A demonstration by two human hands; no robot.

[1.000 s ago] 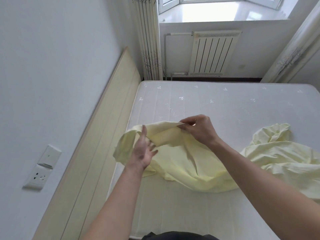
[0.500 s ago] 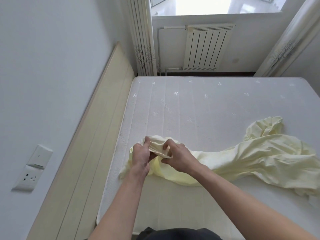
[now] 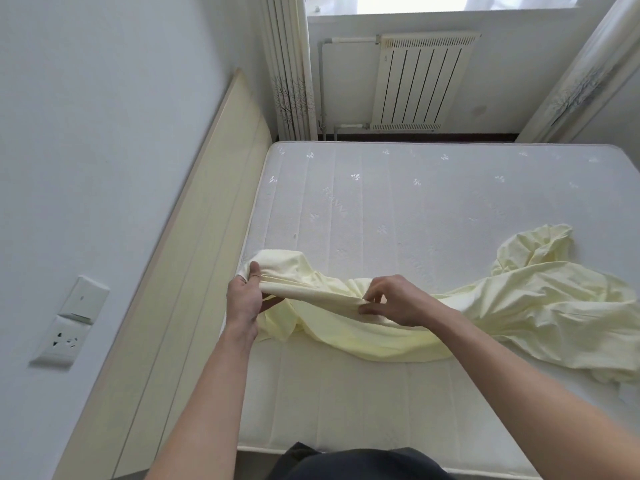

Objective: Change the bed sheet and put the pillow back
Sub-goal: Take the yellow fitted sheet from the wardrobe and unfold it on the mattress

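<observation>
A pale yellow bed sheet (image 3: 540, 306) lies bunched across the bare white mattress (image 3: 398, 202), trailing from the right side to the left edge. My left hand (image 3: 244, 299) grips the sheet's hem at the mattress's left edge, beside the headboard. My right hand (image 3: 394, 301) pinches the same hem a little to the right, thumb underneath and fingers on top. The stretch of hem between my hands is pulled fairly straight. No pillow is in view.
A cream wooden headboard (image 3: 194, 271) runs along the left wall, which carries a switch and socket (image 3: 71, 320). A white radiator (image 3: 419, 81) stands under the window beyond the bed, with curtains (image 3: 291, 71) at both sides.
My hands, close together on the sheet half a second ago, have drawn apart along the hem. The left hand went toward the mattress's left edge, and the sheet is stretched between them.
</observation>
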